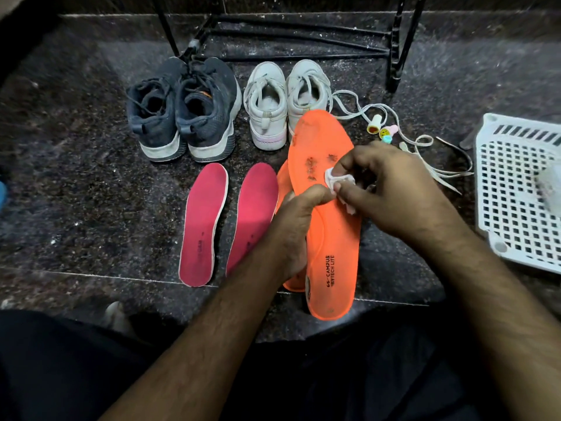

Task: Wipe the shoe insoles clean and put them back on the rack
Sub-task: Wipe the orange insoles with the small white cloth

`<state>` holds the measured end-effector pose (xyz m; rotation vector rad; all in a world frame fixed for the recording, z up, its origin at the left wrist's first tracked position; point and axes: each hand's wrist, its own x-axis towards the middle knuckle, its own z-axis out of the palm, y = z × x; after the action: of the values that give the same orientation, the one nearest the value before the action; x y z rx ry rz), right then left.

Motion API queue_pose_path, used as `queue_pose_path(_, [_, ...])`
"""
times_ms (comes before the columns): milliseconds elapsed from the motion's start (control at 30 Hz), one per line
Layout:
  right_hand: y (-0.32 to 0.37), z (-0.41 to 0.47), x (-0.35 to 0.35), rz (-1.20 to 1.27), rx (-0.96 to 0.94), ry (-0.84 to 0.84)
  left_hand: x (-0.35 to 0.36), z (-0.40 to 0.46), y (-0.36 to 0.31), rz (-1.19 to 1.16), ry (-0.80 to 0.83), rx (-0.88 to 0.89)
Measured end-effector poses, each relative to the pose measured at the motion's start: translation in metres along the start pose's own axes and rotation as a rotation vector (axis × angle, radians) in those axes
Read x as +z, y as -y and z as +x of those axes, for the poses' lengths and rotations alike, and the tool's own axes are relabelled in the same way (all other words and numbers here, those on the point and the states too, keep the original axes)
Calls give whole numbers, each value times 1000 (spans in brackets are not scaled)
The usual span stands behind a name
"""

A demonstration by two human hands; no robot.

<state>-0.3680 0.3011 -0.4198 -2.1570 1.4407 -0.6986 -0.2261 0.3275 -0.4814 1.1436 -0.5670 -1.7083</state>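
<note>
A dark speckled stone floor (76,192) is seen from above, with the black metal rack (394,50) standing at its far edge. A white perforated basket (516,189) lies at the right, a pale object resting in it too blurred to identify. A pair of dark sneakers (182,110) and a pair of white sneakers (285,98) are set side by side before the rack, heels toward the camera, with loose white laces (425,144) trailing to the right past two small coloured trinkets (382,129). An orange insole (331,238) is held up off the floor at centre; the words "CAMPUS" and "HYTECH LITE" are printed in black near its heel, and dark smudges are seen on its forefoot. A second orange insole (283,183) is partly hidden behind it and the left hand. Two red insoles (203,226) are laid flat on the floor to the left; small print on them cannot be read. The left hand (294,229) is curled round the left edge of the raised insole, gripping it. A small white cloth (335,180) is pinched between the thumb and bent fingers of the right hand (391,189) and pressed against the insole just below the smudges. Dark clothing fills the bottom of the frame.
</note>
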Motion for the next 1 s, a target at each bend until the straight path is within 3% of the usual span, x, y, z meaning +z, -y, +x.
queue_pose_path(167, [-9, 3, -11, -34, 106, -170, 1, -1, 3, -8, -33, -4])
queue_pose_path(333, [-7, 1, -4, -72, 40, -26, 0, -1, 5, 15, 6, 72])
queue_pose_path(500, [-10, 5, -12, -95, 75, -252, 1, -1, 4, -51, -21, 31])
queue_pose_path(667, [-2, 7, -1, -72, -50, -98, 4, -3, 3, -65, -6, 8])
queue_pose_path(833, [-8, 10, -9, -159, 25, -224, 4, -3, 6, 25, -3, 87])
queue_pose_path(1000, [-4, 10, 2, -147, -82, -72, 1, 2, 10, 25, 26, 142])
